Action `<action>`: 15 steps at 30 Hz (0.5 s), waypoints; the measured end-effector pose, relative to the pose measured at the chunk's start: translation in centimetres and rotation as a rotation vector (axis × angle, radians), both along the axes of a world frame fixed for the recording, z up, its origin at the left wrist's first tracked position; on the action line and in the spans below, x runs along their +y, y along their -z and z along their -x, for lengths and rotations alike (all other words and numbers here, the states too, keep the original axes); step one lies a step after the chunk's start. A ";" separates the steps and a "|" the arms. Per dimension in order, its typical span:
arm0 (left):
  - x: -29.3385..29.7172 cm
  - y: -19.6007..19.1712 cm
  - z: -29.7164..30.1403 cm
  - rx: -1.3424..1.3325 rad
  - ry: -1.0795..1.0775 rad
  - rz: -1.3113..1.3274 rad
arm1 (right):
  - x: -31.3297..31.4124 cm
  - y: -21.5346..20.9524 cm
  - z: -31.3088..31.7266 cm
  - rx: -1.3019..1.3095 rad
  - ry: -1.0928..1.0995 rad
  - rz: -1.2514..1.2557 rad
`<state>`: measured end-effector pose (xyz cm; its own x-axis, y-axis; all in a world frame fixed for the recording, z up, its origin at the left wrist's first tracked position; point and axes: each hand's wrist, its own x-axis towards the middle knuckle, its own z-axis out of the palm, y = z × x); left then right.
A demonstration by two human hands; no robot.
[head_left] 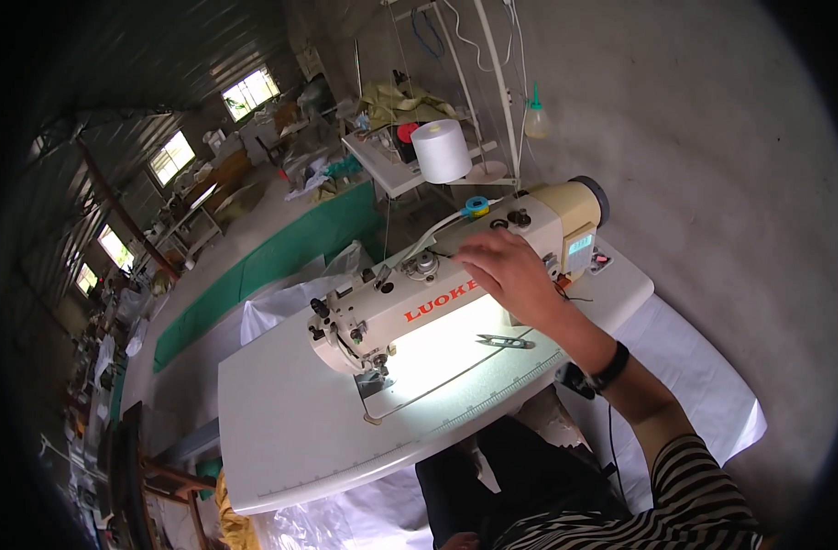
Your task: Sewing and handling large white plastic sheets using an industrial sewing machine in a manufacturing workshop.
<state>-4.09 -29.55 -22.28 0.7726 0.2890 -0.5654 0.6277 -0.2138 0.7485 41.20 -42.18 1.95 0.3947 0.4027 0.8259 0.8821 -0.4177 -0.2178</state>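
Note:
A white industrial sewing machine (355, 316) stands on a pale tabletop (281, 422), its lamp lighting the bed. My right hand (503, 273) is over the top of the machine's arm, with the fingers bent and drawn together near the thread tension parts (421, 266). Whatever the fingertips pinch, if anything, is too small to make out. Below that hand, a pair of thread snips (506, 342) lies on the bed. Only a sliver of my left hand (461, 542) shows at the lower edge by my lap; its fingers are hidden.
A white thread cone (442, 151) sits on the stand behind the machine, and an oil bottle (536, 119) hangs beside it. The control panel (579, 246) is at the machine's right end. White cloth (684, 367) lies at the right; green cloth (263, 270) stretches behind.

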 end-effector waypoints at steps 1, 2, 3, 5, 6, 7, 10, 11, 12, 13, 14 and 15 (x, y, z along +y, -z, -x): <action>-0.2 -0.5 -0.3 0.019 0.012 -0.016 | 0.8 -0.4 -1.1 -0.016 -0.016 0.015; -0.3 -0.9 -0.7 -0.142 0.078 -0.035 | 1.5 -0.5 -2.1 -0.032 -0.032 0.031; -0.4 -1.4 -0.7 -0.174 0.103 -0.073 | 2.1 -0.5 -2.9 -0.026 -0.015 0.064; -0.3 -2.1 -0.9 -0.230 0.163 -0.172 | 2.6 -0.2 -4.3 -0.009 0.029 0.124; -0.3 -2.4 -0.9 -0.282 0.224 -0.272 | 2.8 -0.1 -4.9 0.011 0.074 0.175; -0.3 -2.8 -0.8 -0.287 0.224 -0.274 | 2.9 0.0 -5.5 0.007 0.075 0.180; -0.2 -3.7 -0.7 -0.123 0.149 -0.297 | 3.5 -0.3 -7.1 0.118 -0.032 0.126; -0.2 -3.9 -0.7 -0.131 0.138 -0.303 | 3.9 -0.5 -7.6 0.173 -0.163 0.138; -0.2 -4.1 -0.8 -0.140 0.129 -0.308 | 4.1 -0.8 -8.1 0.228 -0.294 0.149; -0.2 -4.1 -0.9 -0.140 0.131 -0.311 | 4.4 -1.0 -8.6 0.228 -0.292 0.146; -0.2 -4.2 -1.0 -0.137 0.136 -0.304 | 4.6 -1.2 -9.1 0.273 -0.319 0.213; -0.2 -4.2 -1.1 -0.133 0.138 -0.306 | 4.8 -1.4 -9.5 0.318 -0.348 0.281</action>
